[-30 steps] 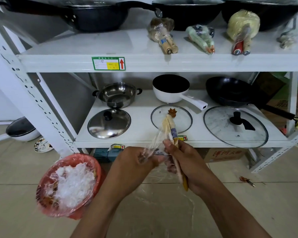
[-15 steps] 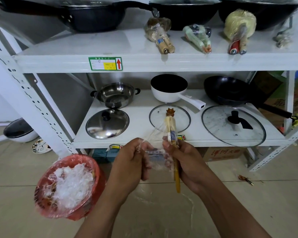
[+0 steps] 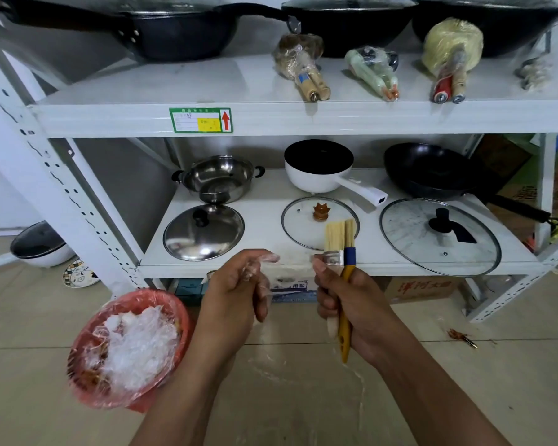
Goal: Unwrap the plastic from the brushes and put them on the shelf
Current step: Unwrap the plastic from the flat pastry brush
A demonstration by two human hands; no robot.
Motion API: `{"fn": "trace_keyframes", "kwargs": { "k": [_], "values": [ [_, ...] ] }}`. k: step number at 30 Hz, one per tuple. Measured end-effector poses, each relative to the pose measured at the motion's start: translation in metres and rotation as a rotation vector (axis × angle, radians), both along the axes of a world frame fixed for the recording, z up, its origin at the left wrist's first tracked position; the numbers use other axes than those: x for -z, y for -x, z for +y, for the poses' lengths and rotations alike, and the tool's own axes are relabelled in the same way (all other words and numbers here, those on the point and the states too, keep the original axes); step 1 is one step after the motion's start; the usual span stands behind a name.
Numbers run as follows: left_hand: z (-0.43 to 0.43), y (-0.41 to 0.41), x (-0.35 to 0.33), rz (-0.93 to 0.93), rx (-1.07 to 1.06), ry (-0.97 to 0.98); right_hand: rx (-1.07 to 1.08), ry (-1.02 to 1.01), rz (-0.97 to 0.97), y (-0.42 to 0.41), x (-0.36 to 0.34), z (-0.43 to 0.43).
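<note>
My right hand grips two bare brushes upright by their handles: one with pale bristles and a metal ferrule, one with a blue collar and yellow handle. My left hand pinches a strip of clear plastic wrap that stretches across to the brushes. Both hands hover in front of the lower shelf. On the upper shelf lie three wrapped brush bundles: a brown one, a green one and a yellow one.
A red bin lined with plastic and full of crumpled wrap stands on the floor at lower left. Pots, pans and lids, among them a glass lid, cover the lower shelf. Woks line the back of the upper shelf.
The plastic has come off the brushes: my left hand pulled it leftwards, the bristles are now bare, and my right hand has turned the brushes to face me.
</note>
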State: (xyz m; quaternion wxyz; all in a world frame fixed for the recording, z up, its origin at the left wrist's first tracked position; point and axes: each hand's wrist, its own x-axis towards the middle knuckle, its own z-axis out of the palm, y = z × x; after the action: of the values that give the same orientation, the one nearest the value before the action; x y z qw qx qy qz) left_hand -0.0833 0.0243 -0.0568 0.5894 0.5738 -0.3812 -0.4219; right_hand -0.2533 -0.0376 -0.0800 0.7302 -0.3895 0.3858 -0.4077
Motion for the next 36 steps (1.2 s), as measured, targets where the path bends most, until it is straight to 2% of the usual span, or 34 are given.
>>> {"fn": "trace_keyframes", "kwargs": {
  "k": [2,8,9,13,18,23,26,28,30,33,36],
  "values": [
    [0.000,0.003,-0.002,0.033,0.036,-0.033,-0.043,0.007,0.019,-0.004,0.000,0.004],
    [0.001,0.008,-0.015,0.305,0.068,-0.102,-0.157,-0.008,0.065,-0.007,-0.003,0.011],
    [0.001,0.008,-0.015,0.279,0.048,-0.099,-0.177,0.006,0.079,-0.007,-0.003,0.012],
    [0.002,0.006,-0.004,-0.026,-0.014,-0.155,-0.201,0.032,0.074,-0.006,-0.004,0.012],
    [0.003,0.013,-0.002,0.094,0.115,-0.196,-0.201,0.024,-0.015,-0.007,0.000,0.012],
    [0.003,0.012,-0.001,0.041,0.053,-0.069,-0.164,0.056,0.096,-0.005,-0.001,0.009],
    [0.002,0.009,-0.005,0.185,0.013,-0.034,-0.154,0.085,0.174,-0.004,-0.003,0.009],
    [0.002,0.012,-0.010,0.347,0.055,-0.003,-0.178,0.066,0.164,-0.006,-0.003,0.012],
    [0.002,0.017,-0.013,0.431,0.096,0.022,-0.205,0.046,0.125,-0.008,-0.003,0.014],
    [0.001,0.019,-0.008,0.348,0.124,0.028,-0.208,0.027,0.060,-0.012,0.000,0.016],
    [0.001,0.018,0.000,0.068,0.136,-0.044,-0.188,0.031,0.051,-0.016,0.004,0.016]
  ]
}}
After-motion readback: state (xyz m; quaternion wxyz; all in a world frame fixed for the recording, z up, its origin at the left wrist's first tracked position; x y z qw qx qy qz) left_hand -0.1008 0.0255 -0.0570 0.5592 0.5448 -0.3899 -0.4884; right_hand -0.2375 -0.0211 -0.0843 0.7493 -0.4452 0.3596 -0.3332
